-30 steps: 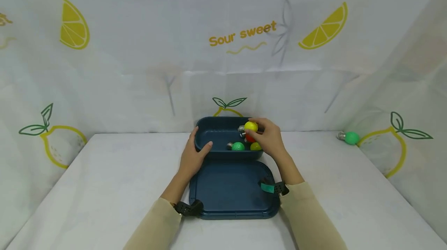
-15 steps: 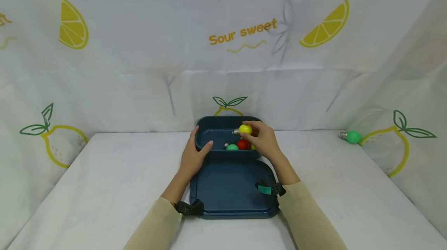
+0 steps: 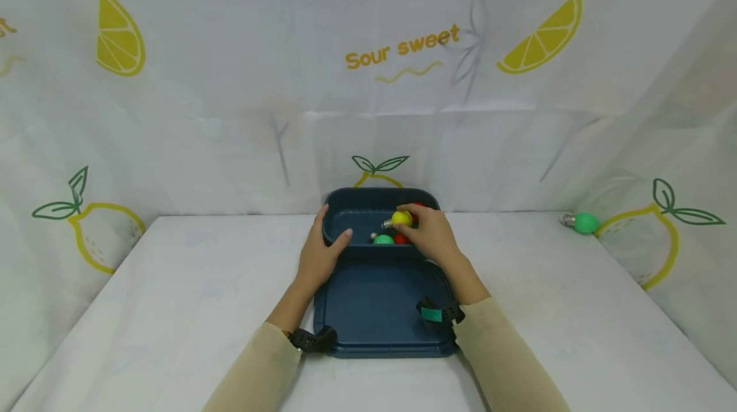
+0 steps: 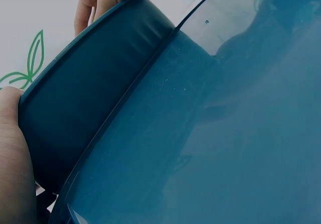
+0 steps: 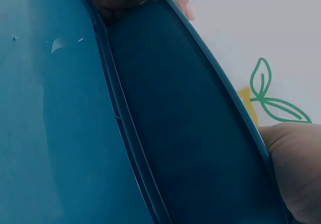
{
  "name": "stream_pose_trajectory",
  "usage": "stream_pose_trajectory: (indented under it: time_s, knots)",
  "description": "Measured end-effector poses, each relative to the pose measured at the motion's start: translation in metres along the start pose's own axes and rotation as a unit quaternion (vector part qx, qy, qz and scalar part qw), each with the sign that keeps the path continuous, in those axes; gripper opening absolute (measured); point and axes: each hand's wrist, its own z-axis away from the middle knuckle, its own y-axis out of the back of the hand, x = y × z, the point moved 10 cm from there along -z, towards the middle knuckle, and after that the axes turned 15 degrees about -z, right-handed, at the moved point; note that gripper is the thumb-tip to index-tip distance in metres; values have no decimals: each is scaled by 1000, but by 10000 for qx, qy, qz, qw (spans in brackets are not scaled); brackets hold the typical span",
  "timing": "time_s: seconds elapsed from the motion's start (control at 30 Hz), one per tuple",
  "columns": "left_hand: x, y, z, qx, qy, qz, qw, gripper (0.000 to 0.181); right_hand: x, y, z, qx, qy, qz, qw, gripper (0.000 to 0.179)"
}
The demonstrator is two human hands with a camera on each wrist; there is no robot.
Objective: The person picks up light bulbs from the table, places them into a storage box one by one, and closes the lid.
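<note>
Our right hand [image 3: 432, 233] is clamped on a yellow bulb [image 3: 401, 218], thumb and fingertips pinching its round head, the metal base pointing left; we see the bulb in or just over the right half of the blue box [image 3: 380, 251], but cannot tell whether it touches the floor of it. Our left hand [image 3: 319, 252] holds the box's left end, thumb over the front rim and fingers along the side; below the bulb lie a green bulb [image 3: 383, 240] and a red bulb [image 3: 401, 239], partly hidden by the front wall.

We judge the smooth round head the main risk; if our pinch sits off its middle, it could squirt free and knock its neighbours. Leaning a wrist on the near rim might tip or slide the box towards the blue lid [image 3: 380, 309] just in front, should the left hand slacken; the other green bulb [image 3: 586, 223], well apart at the surface's [image 3: 201, 297] far right, could roll if jolted.
</note>
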Motion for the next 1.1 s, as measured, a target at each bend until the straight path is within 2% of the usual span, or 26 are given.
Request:
stream_pose_trajectory:
  time_s: [0.2,0.47,0.8,1.1]
  knots:
    - [1,2,-1,29,-34,15,10000,83,-2,0,-2,-26,67,19,10000,39]
    - [0,2,0,37,-38,-5,10000,83,-2,0,-2,59,-32,99,9999,36]
    - [3,2,2,20,-43,43,10000,83,2,-7,1,-270,-388,455,9978,42]
    - [2,1,1,20,-38,42,10000,83,2,-6,1,-260,-387,426,9980,39]
